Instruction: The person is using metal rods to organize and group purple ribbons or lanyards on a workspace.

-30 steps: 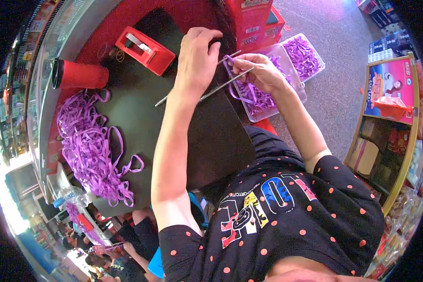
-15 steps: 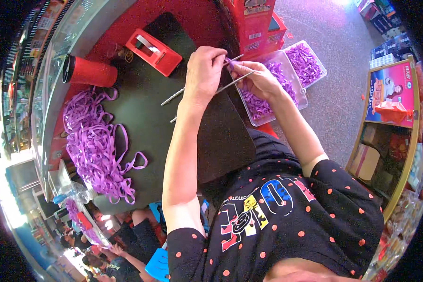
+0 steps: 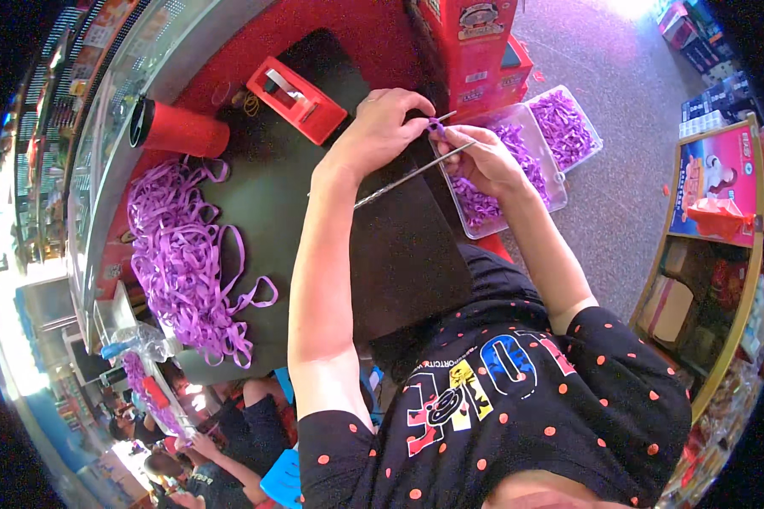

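"Head view: what is the right hand (image 3: 486,163) doing?"
"Pinching a small purple ribbon loop (image 3: 436,128) near the black counter (image 3: 403,271), with a long thin silvery metal rod (image 3: 412,176) crossing its fingers."
"The left hand (image 3: 386,131)?"
"Curling beside the loop; its grip I cannot tell."

"Noticed any shift in the left hand (image 3: 382,127)?"

"Yes. Crossed over from a clear gap to the purple strip (image 3: 435,127), drawing close beside the right hand (image 3: 488,161)."

"And caught sight of the strip's hanging tail?"

"Only a second ago, dangling in a long curve; vanished from view since."
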### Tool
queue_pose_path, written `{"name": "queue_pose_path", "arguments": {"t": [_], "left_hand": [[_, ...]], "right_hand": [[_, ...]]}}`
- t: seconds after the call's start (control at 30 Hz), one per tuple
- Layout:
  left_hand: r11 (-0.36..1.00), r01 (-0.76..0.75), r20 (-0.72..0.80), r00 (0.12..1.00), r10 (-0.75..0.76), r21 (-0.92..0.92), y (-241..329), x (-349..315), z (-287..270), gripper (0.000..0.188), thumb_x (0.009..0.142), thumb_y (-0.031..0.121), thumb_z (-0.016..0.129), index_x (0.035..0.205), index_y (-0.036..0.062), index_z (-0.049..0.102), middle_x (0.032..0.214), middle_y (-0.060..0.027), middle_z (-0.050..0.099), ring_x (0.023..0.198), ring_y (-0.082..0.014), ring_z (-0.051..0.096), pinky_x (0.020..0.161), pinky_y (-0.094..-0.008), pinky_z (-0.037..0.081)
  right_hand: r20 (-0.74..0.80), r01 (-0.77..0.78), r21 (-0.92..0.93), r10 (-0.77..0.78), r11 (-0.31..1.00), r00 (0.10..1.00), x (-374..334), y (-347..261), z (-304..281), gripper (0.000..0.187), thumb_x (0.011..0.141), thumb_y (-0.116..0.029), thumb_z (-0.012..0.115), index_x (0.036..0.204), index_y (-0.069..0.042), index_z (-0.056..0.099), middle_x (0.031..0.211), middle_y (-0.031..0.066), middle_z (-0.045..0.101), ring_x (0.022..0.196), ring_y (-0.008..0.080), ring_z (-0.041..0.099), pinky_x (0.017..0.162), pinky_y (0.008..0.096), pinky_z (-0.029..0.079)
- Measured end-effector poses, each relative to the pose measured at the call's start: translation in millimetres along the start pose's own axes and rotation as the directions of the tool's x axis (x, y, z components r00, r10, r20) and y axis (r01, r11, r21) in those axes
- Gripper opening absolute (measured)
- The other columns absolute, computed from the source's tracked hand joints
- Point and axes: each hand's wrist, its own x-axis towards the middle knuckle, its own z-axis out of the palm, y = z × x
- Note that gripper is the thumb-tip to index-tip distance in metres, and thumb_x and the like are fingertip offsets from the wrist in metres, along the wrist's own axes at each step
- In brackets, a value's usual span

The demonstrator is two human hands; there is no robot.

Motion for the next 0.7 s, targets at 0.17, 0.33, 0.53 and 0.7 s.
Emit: {"name": "queue_pose_path", "arguments": {"t": [0.17,0.33,0.53,0.7], "left_hand": [[0.984,0.109,0.147,0.985,-0.088,-0.140,8,6,-9,0.020,0.083,0.017,0.063,0.094,0.0000,0.068,0.096,-0.0138,0.068,0.093,-0.0254,0.065,0.084,-0.0336,0.048],[0.982,0.171,0.015,0.985,-0.170,-0.079,11,-4,-5,0.016,0.081,0.015,0.067,0.092,0.0031,0.070,0.097,-0.0117,0.068,0.095,-0.0256,0.065,0.085,-0.0335,0.049],[0.972,0.230,-0.132,0.963,-0.235,-0.051,22,-9,0,0.017,0.081,0.011,0.067,0.097,0.0039,0.069,0.101,-0.0110,0.067,0.097,-0.0262,0.064,0.087,-0.0336,0.049],[0.983,0.152,-0.133,0.977,-0.165,-0.103,33,-7,1,0.018,0.083,0.013,0.066,0.099,0.0051,0.069,0.101,-0.0112,0.067,0.098,-0.0262,0.064,0.087,-0.0326,0.048]], "right_hand": [[-0.119,0.057,-0.119,-0.071,0.991,0.990,-3,-2,-3,0.024,0.091,-0.025,0.064,0.102,-0.003,0.066,0.080,0.0004,0.064,0.065,0.0065,0.057,0.057,0.0199,0.046],[-0.109,0.103,-0.232,-0.131,0.967,0.985,1,2,0,0.024,0.087,-0.024,0.069,0.100,-0.003,0.066,0.082,-0.0008,0.064,0.068,0.0057,0.056,0.061,0.0199,0.044],[-0.121,0.131,-0.259,-0.167,0.957,0.978,4,7,5,0.022,0.084,-0.019,0.073,0.099,-0.004,0.064,0.082,-0.0038,0.062,0.070,0.0042,0.055,0.062,0.0190,0.043],[-0.100,0.169,-0.254,-0.199,0.952,0.975,5,12,1,0.021,0.084,-0.018,0.072,0.098,-0.004,0.064,0.084,-0.0034,0.062,0.070,0.0043,0.055,0.063,0.0193,0.043]]}}
